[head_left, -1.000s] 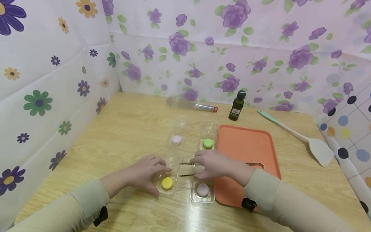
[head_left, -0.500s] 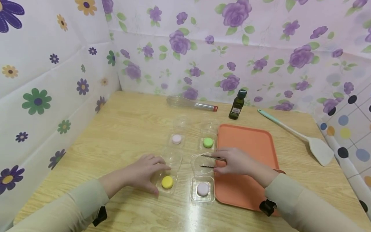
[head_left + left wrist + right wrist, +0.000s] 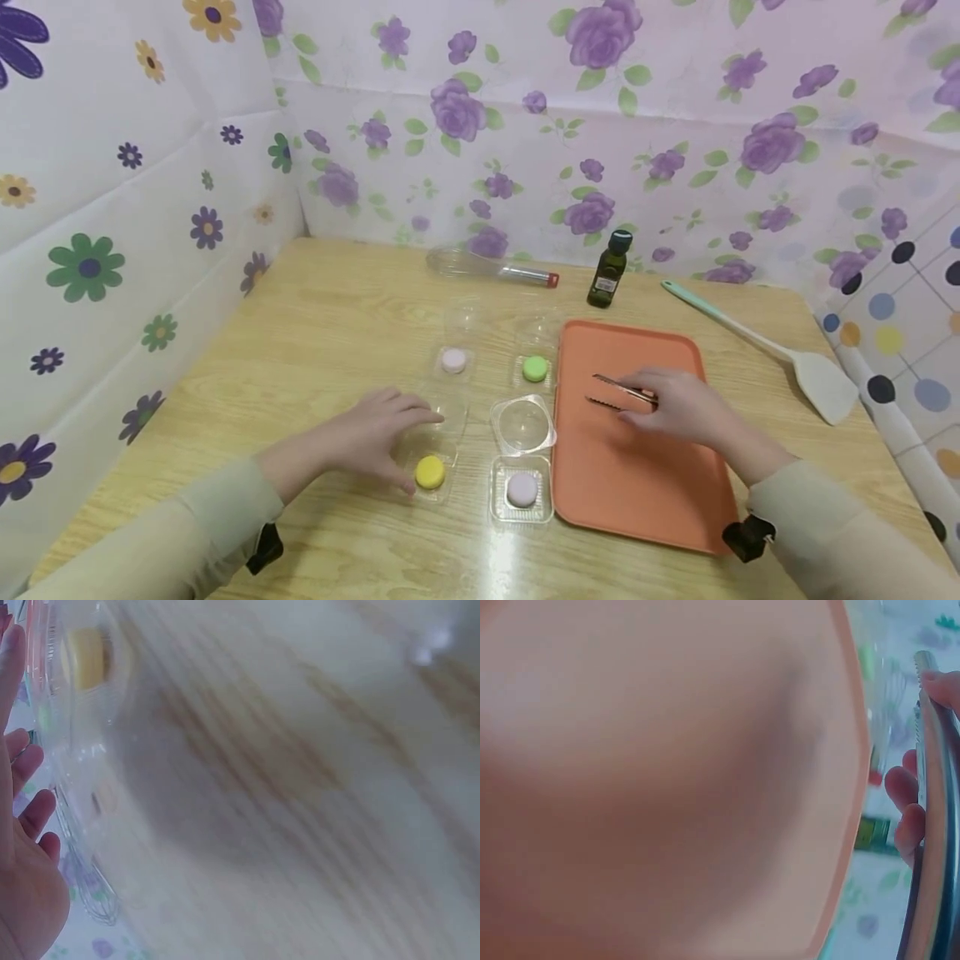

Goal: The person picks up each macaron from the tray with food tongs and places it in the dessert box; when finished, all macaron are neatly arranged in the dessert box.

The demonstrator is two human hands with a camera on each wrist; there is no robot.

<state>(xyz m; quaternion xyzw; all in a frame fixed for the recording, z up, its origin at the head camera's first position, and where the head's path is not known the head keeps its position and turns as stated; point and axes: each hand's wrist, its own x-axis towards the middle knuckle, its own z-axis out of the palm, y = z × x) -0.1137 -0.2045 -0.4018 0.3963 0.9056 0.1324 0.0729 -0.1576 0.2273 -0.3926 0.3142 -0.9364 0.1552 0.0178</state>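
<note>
Seemingly short of any pick-up, the right hand (image 3: 678, 406) holds empty tongs (image 3: 622, 387), tips apart, over the orange tray (image 3: 600, 496) at right, the left hand (image 3: 367, 437) spreads wide beside the near yellow macaron (image 3: 430, 472), and a grasp calls for squeezing the tongs.

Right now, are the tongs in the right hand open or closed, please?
Open. The tongs show two serrated tips standing apart in the head view, with nothing gripped between them.
</note>
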